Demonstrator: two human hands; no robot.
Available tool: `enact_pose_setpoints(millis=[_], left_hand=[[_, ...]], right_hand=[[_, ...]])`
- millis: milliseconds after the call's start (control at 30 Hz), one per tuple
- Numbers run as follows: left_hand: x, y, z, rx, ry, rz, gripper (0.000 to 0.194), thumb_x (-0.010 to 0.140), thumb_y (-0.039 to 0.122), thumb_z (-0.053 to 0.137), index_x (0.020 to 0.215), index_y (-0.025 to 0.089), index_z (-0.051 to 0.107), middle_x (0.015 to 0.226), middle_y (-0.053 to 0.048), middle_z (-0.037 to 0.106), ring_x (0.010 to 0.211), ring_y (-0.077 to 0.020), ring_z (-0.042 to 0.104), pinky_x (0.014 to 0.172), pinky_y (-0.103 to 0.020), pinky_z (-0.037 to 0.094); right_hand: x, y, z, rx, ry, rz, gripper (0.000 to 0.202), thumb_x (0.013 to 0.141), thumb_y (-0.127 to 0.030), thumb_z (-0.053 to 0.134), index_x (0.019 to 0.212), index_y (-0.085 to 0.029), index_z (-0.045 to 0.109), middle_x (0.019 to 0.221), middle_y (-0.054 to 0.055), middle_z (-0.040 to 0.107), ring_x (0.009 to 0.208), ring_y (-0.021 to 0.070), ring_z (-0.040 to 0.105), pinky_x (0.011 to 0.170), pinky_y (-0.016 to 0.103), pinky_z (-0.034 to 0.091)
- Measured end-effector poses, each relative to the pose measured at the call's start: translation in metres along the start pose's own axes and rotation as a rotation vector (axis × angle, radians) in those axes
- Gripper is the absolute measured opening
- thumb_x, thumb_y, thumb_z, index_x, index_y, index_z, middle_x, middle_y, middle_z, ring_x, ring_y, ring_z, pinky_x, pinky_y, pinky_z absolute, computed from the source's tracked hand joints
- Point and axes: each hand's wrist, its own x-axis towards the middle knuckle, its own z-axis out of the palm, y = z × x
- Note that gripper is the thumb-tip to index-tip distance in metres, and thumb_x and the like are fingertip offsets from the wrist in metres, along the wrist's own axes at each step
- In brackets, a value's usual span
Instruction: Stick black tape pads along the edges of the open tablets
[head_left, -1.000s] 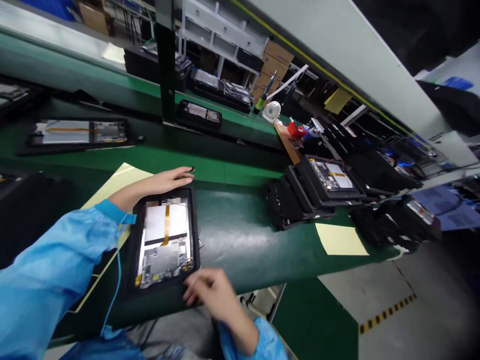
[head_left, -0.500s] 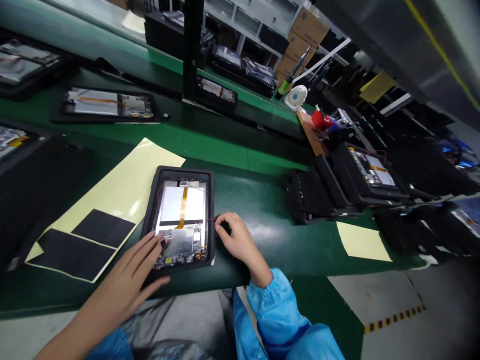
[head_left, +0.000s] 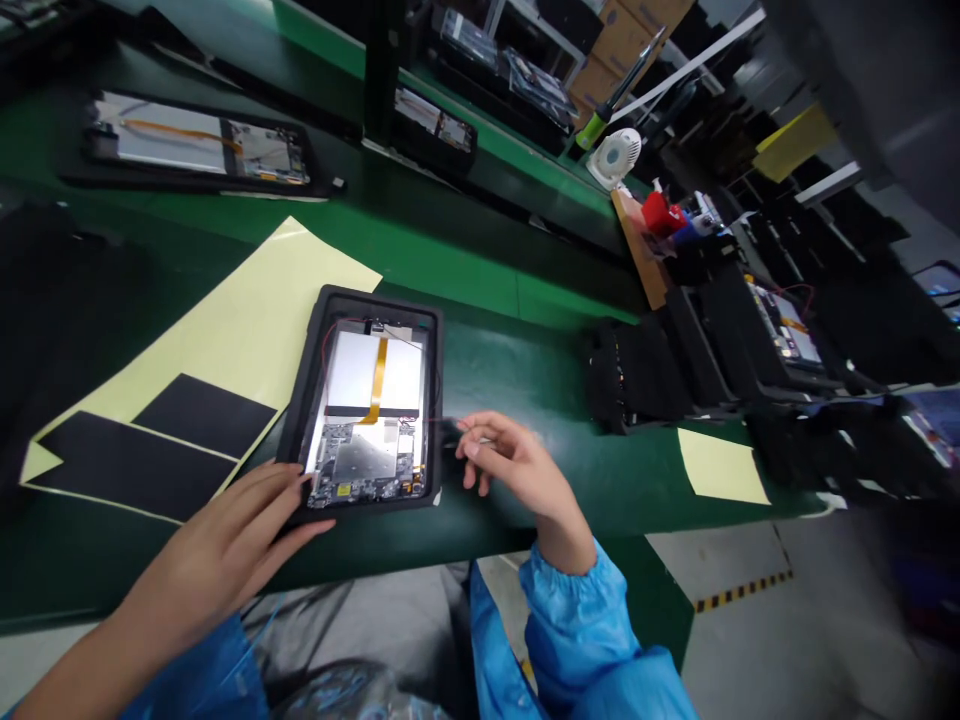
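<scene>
An opened tablet [head_left: 365, 455] with a silver battery [head_left: 352, 365], an orange ribbon cable [head_left: 378, 378] and a circuit board lies in a black foam tray [head_left: 304, 400]. My left hand [head_left: 232, 530] grips the tray's near left corner, its fingers along the left side and its thumb at the near edge. Beyond the right rim, my right hand [head_left: 514, 465] has its thumb and forefinger closed around a thin reddish wire that runs from the tablet. A small dark blur [head_left: 451, 432] by those fingertips cannot be made out.
Under the tray's left side lies a yellow backing sheet [head_left: 247, 310] with black adhesive pieces [head_left: 142, 465]. Another tablet [head_left: 195, 140] sits behind it. Black foam trays [head_left: 645, 375] are stacked at right, near a yellow paper [head_left: 721, 465]. A white fan [head_left: 615, 157] stands farther back.
My left hand has slid off the circuit board to the tray's corner. My right hand has moved away from the tray's right rim. The view has shifted too.
</scene>
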Motion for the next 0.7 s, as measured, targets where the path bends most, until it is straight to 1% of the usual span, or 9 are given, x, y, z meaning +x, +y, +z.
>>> enact_pose_setpoints(millis=[67,133,233,300,367,433,500,600,700], left_hand=[[0.006,0.004,0.000,0.058,-0.022,0.082,0.051,0.098,0.032,0.060,0.148,0.036,0.048,0.125,-0.006,0.070,0.119,-0.0316,0.069,0.109,-0.051,0.058],[0.015,0.010,-0.004,0.044,0.003,0.078,0.051,0.098,0.032,0.061,0.147,0.034,0.048,0.126,-0.006,0.069,0.123,-0.0313,0.066,0.119,-0.055,0.048],[0.027,0.014,-0.010,-0.006,0.065,-0.119,0.055,0.098,0.041,0.059,0.150,0.035,0.044,0.136,-0.007,0.064,0.132,-0.0336,0.059,0.122,-0.059,0.043],[0.030,0.012,-0.010,-0.027,0.046,-0.325,0.062,0.098,0.052,0.055,0.154,0.032,0.041,0.145,-0.011,0.058,0.137,-0.0385,0.056,0.117,-0.061,0.048],[0.030,0.009,-0.006,-0.060,-0.004,-0.440,0.071,0.097,0.059,0.052,0.159,0.028,0.035,0.150,-0.013,0.055,0.136,-0.0407,0.057,0.112,-0.060,0.053],[0.028,0.008,0.001,-0.099,-0.013,-0.411,0.069,0.100,0.054,0.049,0.162,0.029,0.030,0.154,-0.011,0.053,0.135,-0.0380,0.059,0.112,-0.056,0.054],[0.027,0.009,0.006,-0.116,0.020,-0.342,0.064,0.103,0.043,0.046,0.163,0.032,0.027,0.159,-0.008,0.051,0.138,-0.0336,0.058,0.115,-0.050,0.053],[0.027,0.011,0.008,-0.100,0.045,-0.303,0.062,0.105,0.036,0.043,0.164,0.034,0.026,0.156,-0.006,0.055,0.134,-0.0297,0.062,0.110,-0.043,0.057],[0.033,0.006,0.002,-0.112,-0.024,-0.275,0.056,0.105,0.033,0.041,0.161,0.032,0.034,0.153,-0.004,0.059,0.129,-0.0271,0.066,0.105,-0.039,0.060]], right_hand=[[-0.009,0.000,-0.006,-0.116,0.038,0.010,0.025,0.089,-0.037,0.073,0.106,-0.018,0.068,0.090,0.003,0.073,0.071,0.0135,0.071,0.062,0.024,0.055],[-0.016,0.002,-0.009,-0.316,0.116,0.009,0.015,0.092,-0.031,0.069,0.099,-0.019,0.073,0.087,0.004,0.075,0.077,0.0157,0.072,0.071,0.027,0.055],[-0.020,0.005,-0.011,-0.586,0.181,-0.043,0.012,0.094,-0.026,0.066,0.091,-0.022,0.077,0.088,0.003,0.077,0.082,0.0185,0.070,0.076,0.029,0.051],[-0.018,0.004,-0.011,-0.651,0.196,-0.141,0.013,0.094,-0.026,0.067,0.091,-0.024,0.079,0.096,0.004,0.076,0.091,0.0204,0.070,0.082,0.031,0.051],[-0.014,0.001,-0.011,-0.645,0.250,-0.252,0.014,0.094,-0.027,0.068,0.092,-0.024,0.081,0.098,0.005,0.074,0.094,0.0201,0.068,0.083,0.031,0.050],[-0.009,-0.005,-0.010,-0.608,0.300,-0.328,0.013,0.094,-0.029,0.069,0.093,-0.024,0.081,0.092,0.005,0.073,0.086,0.0180,0.066,0.076,0.028,0.049],[-0.001,-0.015,-0.010,-0.568,0.299,-0.384,0.011,0.093,-0.029,0.072,0.093,-0.023,0.081,0.087,0.005,0.072,0.078,0.0161,0.063,0.069,0.026,0.047],[0.014,-0.032,-0.012,-0.568,0.234,-0.454,0.010,0.091,-0.029,0.075,0.093,-0.021,0.081,0.086,0.005,0.071,0.075,0.0151,0.062,0.066,0.025,0.045],[0.036,-0.049,-0.018,-0.560,0.171,-0.456,0.014,0.087,-0.032,0.077,0.092,-0.019,0.079,0.088,0.005,0.071,0.070,0.0131,0.058,0.062,0.025,0.043]])
